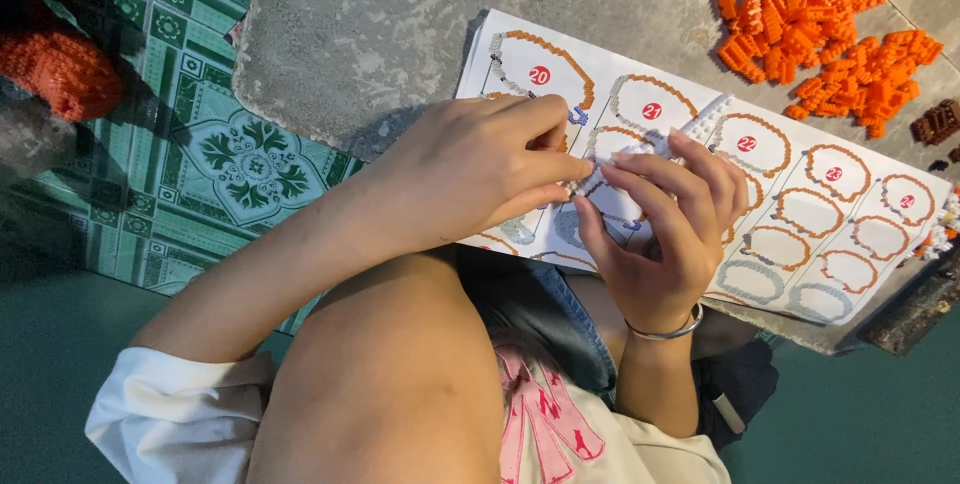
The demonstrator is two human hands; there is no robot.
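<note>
A: A small white piece (578, 187), knobbly and made of tiny bricks, is being pinched between both hands, right over the sheet (860, 274)

B: How is it gripped?

A: The left hand (470, 169) is curled round it, thumb and fingertips pressed together at the piece's left end. The right hand (668, 224) is closed on the other end, fingers bent over the top, thumb pushed up from below. A thin metal bangle (668, 329) is worn on that wrist

B: And the sheet itself?

A: Glossy white paper, folded into panels, printed with ring-shaped build steps in orange and grey outlines, each marked by a red dot. It is laid flat on a rough, pitted grey slab (350, 34); its lower edge is covered by the hands

B: Loose parts nearby?

A: A heap of orange bricks (820, 24), blocky and studded, is spread on the slab just beyond the sheet's far right corner. A few brown bricks (937, 121) are seen at the right edge, well apart from the hands

B: Anything off the slab?

A: Green patterned tile (210, 144) with a leafy motif is seen to the left, smooth and shiny. An orange studded model (60, 69), rounded, is resting at the top left corner. A white sleeve (170, 414) is bunched at the left elbow
</note>
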